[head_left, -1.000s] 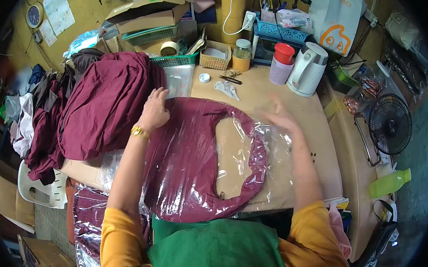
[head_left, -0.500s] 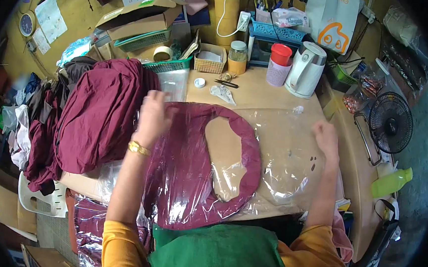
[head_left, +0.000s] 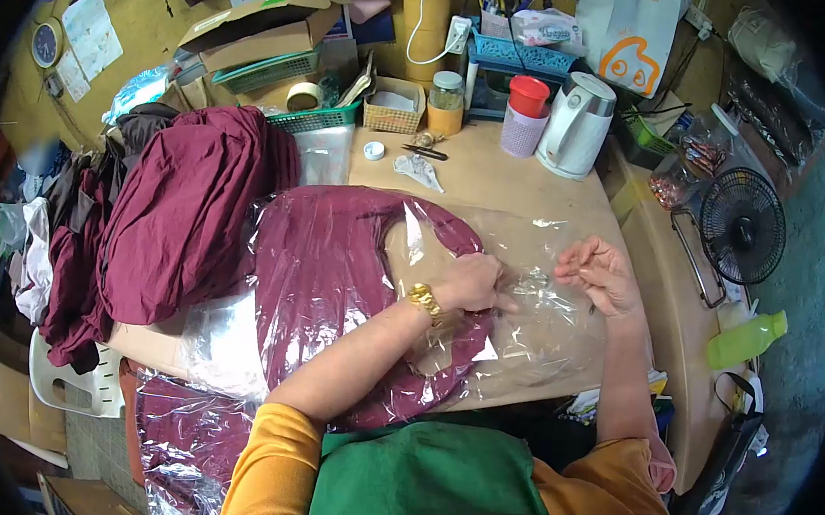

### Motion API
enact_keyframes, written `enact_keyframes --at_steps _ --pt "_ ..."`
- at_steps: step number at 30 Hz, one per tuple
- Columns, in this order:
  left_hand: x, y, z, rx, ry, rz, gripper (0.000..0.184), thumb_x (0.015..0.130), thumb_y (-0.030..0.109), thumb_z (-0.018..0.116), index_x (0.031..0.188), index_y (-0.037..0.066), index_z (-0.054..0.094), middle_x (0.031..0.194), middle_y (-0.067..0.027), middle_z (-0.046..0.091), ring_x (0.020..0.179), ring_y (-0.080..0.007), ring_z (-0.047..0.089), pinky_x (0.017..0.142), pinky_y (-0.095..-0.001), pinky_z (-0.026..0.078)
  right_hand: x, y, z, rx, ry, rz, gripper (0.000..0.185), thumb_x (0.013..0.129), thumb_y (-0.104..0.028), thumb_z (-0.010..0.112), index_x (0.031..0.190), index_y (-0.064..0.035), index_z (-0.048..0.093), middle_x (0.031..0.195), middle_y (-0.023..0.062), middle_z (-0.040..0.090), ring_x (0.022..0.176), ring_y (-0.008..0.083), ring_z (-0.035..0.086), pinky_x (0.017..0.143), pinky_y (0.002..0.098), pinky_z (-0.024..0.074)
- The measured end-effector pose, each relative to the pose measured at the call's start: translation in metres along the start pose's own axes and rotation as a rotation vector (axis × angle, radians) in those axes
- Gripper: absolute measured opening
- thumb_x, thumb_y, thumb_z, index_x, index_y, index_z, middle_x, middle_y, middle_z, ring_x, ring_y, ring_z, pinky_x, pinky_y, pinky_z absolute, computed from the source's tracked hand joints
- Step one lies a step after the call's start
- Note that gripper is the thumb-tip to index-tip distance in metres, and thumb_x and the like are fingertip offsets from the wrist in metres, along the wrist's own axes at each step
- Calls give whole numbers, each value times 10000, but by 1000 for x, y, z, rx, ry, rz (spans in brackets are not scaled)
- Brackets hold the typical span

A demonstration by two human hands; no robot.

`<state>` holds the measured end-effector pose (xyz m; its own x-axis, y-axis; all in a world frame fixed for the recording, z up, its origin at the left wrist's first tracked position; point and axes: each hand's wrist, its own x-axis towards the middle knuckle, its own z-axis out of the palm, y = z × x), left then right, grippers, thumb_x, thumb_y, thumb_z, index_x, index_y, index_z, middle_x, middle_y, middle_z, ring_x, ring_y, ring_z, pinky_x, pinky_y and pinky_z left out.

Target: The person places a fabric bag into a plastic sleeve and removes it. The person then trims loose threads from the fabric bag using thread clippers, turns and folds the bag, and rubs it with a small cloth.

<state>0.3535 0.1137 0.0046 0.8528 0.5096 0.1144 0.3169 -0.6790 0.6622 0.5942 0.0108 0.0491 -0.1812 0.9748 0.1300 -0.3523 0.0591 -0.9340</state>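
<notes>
A maroon fabric piece with a curved, looped right side [head_left: 321, 261] lies flat inside a clear plastic bag [head_left: 531, 338] on the table. Over the loop's right part rests my left hand [head_left: 471, 283], with a gold watch at the wrist. Its fingers curl down at the plastic, and what they may pinch is too small to make out. To the right, my right hand [head_left: 601, 276] is held palm up above the bag's bare plastic end, fingers bent and thumb near them; whether it holds a bit of film cannot be made out.
Maroon garments [head_left: 181, 213] are piled on the left. Along the back stand a basket [head_left: 392, 105], a jar [head_left: 445, 102], a red-lidded cup [head_left: 526, 117] and a white kettle [head_left: 577, 125]. A black fan [head_left: 742, 225] and a green bottle [head_left: 747, 340] are on the right.
My left hand has moved right from the fabric's left edge onto the loop. My right hand went out to the right, then came slightly back left and turned palm up. The plastic now spreads rightward.
</notes>
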Motion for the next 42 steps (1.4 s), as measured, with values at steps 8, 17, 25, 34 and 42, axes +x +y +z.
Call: enact_keyframes --at_steps 8,17,25,34,42 --pt "-1 55 -16 -386 476 92 178 893 164 634 953 9 698 904 -170 694 790 -335 676 716 -381 531 -2 19 0 -382 -229 587 251 881 -61 638 1102 56 632 1063 161 689 755 247 723 675 330 574" --pt "-13 163 12 -285 364 530 67 842 103 646 868 53 683 842 -103 648 774 -314 637 690 -425 487 137 126 161 -1656 -245 -122 636 931 -541 556 1354 -66 532 1496 239 338 1426 442 204 1110 635 172" --pt "-89 156 -49 80 490 600 276 766 47 645 1041 39 667 1076 -137 637 1017 -339 607 884 -402 451 161 164 152 -1627 -284 -18 841 864 -703 514 1533 -230 327 1615 260 -42 1469 506 -63 1107 722 -44" --pt "-228 1 -46 144 376 -886 548 946 433 614 1129 -78 536 910 -316 659 829 -494 630 750 -522 491 191 170 138 -1691 -178 -132 901 852 -676 558 1487 -74 342 1560 257 235 1452 425 192 1168 578 150" --pt "-228 -26 -50 -518 549 -670 684 864 470 725 1177 -118 569 893 -157 684 767 -154 631 691 -332 511 150 135 150 -1301 -461 -74 714 949 -493 546 1497 -88 335 1608 240 108 1496 409 82 1187 562 143"
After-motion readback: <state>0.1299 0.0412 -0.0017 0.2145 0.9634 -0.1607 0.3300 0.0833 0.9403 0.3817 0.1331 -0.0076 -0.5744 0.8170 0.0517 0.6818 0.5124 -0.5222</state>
